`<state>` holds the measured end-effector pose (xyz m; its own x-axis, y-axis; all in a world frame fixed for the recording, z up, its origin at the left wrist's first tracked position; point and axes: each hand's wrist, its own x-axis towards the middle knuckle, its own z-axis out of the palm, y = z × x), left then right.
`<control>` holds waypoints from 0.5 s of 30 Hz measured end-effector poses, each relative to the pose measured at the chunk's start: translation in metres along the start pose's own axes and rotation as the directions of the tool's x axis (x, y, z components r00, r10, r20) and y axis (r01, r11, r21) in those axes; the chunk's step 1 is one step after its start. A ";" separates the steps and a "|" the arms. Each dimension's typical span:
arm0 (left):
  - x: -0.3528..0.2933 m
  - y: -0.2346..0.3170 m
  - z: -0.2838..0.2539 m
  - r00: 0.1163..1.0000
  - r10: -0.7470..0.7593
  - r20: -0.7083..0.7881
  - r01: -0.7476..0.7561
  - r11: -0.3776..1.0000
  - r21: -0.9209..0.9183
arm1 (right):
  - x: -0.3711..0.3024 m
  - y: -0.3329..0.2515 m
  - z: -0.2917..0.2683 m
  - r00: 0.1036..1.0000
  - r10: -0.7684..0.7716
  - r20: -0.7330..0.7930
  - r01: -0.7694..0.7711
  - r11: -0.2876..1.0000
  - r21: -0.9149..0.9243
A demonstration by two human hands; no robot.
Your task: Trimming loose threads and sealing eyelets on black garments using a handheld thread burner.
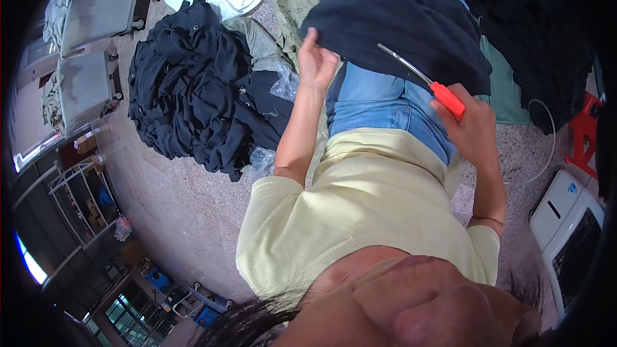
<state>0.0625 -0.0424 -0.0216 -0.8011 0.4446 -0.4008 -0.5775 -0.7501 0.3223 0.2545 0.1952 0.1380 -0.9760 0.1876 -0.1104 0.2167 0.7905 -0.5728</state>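
Note:
A dark navy garment (392, 19) lies spread over my lap, covering the upper legs of my blue jeans. My left hand (318, 65) is at the garment's left edge, with its fingertips closed on the cloth there. In my right hand (474, 125) is a red-handled tool (448, 101) with a long, slim metal shaft. That shaft slants up and left over the garment, its tip above the cloth. Seen from this side, the tool's exact kind is unclear.
A large heap of dark clothes (189, 83) sits on the floor to my left, beside clear plastic bags (261, 162). More dark cloth (533, 32) is piled at the far right. A red stand (583, 135) and a white machine (565, 218) stand right. Grey carts (90, 90) stand left.

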 end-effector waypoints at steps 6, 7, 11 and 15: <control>-0.029 -0.028 0.013 0.990 -0.094 0.109 0.063 0.964 0.259 | -0.015 0.009 -0.002 0.999 -0.018 -0.046 0.022 0.997 0.072; -0.035 -0.031 0.025 0.988 -0.110 0.106 0.079 0.962 0.262 | -0.018 0.008 -0.004 0.998 -0.028 -0.050 0.032 0.995 0.098; -0.047 -0.064 0.032 0.915 -0.370 0.162 0.352 0.927 0.128 | -0.032 0.018 -0.016 0.997 -0.039 -0.073 0.042 0.999 0.035; -0.038 -0.097 0.042 0.966 -0.255 0.039 0.220 0.893 0.393 | -0.052 0.026 -0.030 0.996 0.080 -0.033 -0.080 0.997 0.007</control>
<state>0.1423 0.0337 -0.0012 -0.6330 0.6395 -0.4362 -0.7535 -0.3799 0.5365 0.3113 0.2235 0.1533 -0.9542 0.2697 -0.1293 0.2942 0.7686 -0.5680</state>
